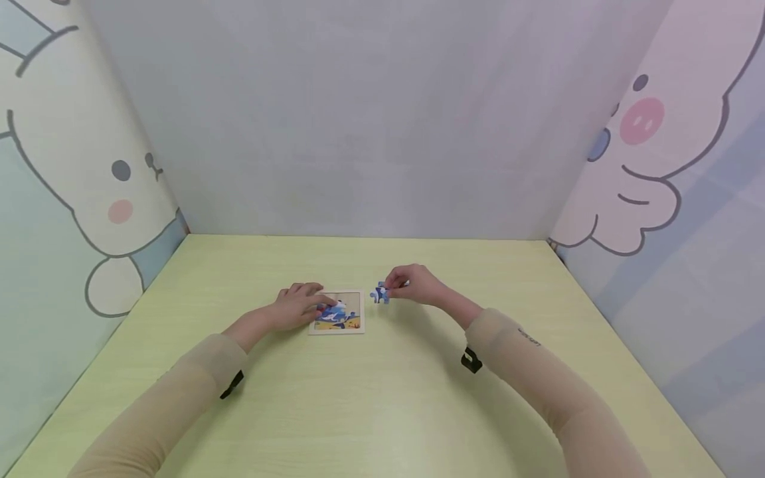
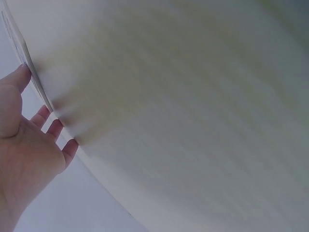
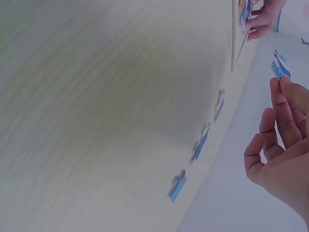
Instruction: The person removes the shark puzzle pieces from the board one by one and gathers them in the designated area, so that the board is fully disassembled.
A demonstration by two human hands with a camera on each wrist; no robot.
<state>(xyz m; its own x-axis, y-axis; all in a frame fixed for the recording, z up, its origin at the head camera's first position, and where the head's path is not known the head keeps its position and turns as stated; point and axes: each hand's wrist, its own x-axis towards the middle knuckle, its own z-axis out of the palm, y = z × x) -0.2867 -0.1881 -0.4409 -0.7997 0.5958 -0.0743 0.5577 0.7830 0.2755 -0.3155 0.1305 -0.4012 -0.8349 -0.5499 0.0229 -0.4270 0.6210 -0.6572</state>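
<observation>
A square picture puzzle (image 1: 342, 325) in a pale frame lies on the table, showing blue and white shapes above a yellow strip. My left hand (image 1: 299, 307) rests over its left side with fingers spread; in the left wrist view, the thumb (image 2: 21, 77) touches the frame's edge. Right of the frame, my right hand (image 1: 418, 284) pinches a blue-and-white puzzle piece (image 3: 280, 65) between thumb and index finger, with the other fingers loosely bent. Below it in the right wrist view, three loose pieces lie in a row, one of them a blue piece (image 3: 200, 144).
The pale yellow-green table (image 1: 382, 398) reaches back to a plain grey cloth wall (image 1: 370, 133). Cloth panels printed with cartoon animals stand on both sides. A black strap (image 1: 471, 360) hangs under the right sleeve.
</observation>
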